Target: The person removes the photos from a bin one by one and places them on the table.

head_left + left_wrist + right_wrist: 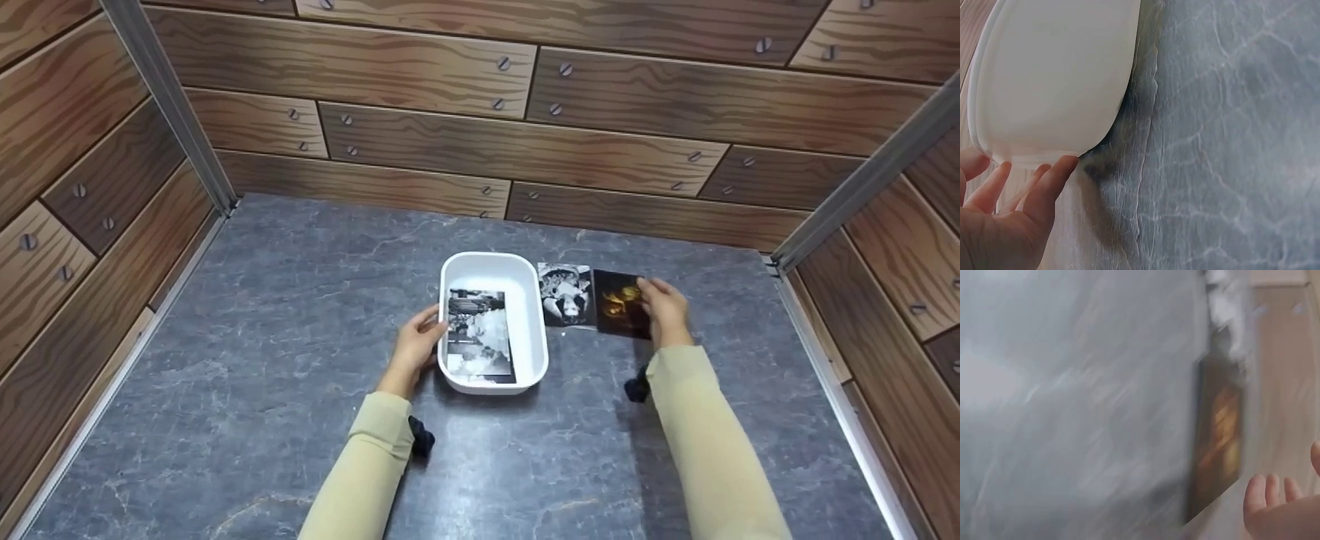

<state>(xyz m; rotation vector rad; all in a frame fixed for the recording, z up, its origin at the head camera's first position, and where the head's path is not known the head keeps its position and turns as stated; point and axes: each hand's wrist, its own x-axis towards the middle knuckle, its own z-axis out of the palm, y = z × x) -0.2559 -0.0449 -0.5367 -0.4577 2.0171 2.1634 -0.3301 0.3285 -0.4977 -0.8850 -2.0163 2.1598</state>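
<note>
A white tray [534,330] stands on a grey marbled table [262,360], walled in by wood-patterned panels [420,75]. All positions below are given relative to this tray.

Inside the tray lies a black-and-white photo [480,334], flat on the floor and covering most of it.

The left hand [415,346] rests against the tray's left wall; in the left wrist view its fingers [1050,183] lie nearly straight and lightly spread, their tips touching the rim at the tray's outer corner [1033,154] without curling round it.

Just beside the tray's right wall lies a second black-and-white photo [565,294], flat on the table. Touching that photo's far edge, one step farther from the tray, lies a dark photo [616,302] with an orange glow.

The right hand [664,311] sits on the dark photo's outer edge, on the side away from the tray. Its fingers are bent over that edge; whether they pinch the photo or merely rest on it cannot be told, since the right wrist view is blurred and shows only fingertips [1266,492] near the dark photo [1219,433].

Both forearms wear pale beige sleeves [712,442].
</note>
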